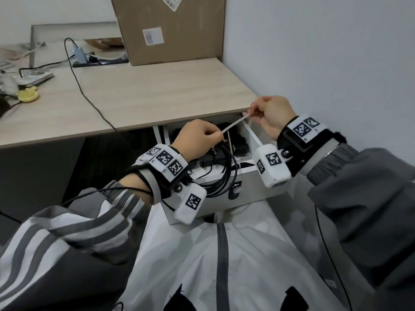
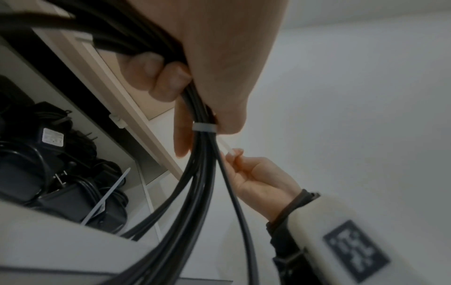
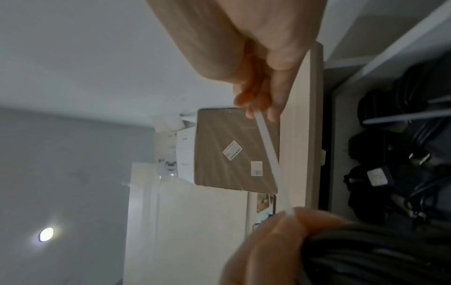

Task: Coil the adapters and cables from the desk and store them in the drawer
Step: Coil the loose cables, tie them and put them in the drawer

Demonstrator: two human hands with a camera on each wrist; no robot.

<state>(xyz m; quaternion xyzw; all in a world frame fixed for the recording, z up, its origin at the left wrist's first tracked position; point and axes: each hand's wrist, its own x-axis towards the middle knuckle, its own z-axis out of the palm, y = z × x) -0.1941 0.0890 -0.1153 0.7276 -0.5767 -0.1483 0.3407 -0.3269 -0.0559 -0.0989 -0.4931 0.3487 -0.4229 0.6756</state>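
Step in hand: cinching a white plastic zip tie (image 1: 234,125) round a coiled bundle of black cable (image 2: 200,173), held above the open white drawer (image 1: 253,180).
Left hand (image 1: 197,138): fingers (image 2: 168,81) clenched round the bundle, the tie's band just below them.
Right hand (image 1: 272,117): fingers (image 3: 253,100) pinching the tie's free tail, drawn taut away from the left.
Bundle: hangs from the left fist over the drawer front, not yet inside.
Drawer: black adapters (image 2: 56,173) already stored.
Next: likely pull until snug, then lower the bundle in.
Counter (image 1: 157,93): one thin black cable (image 1: 85,90) trails across it.
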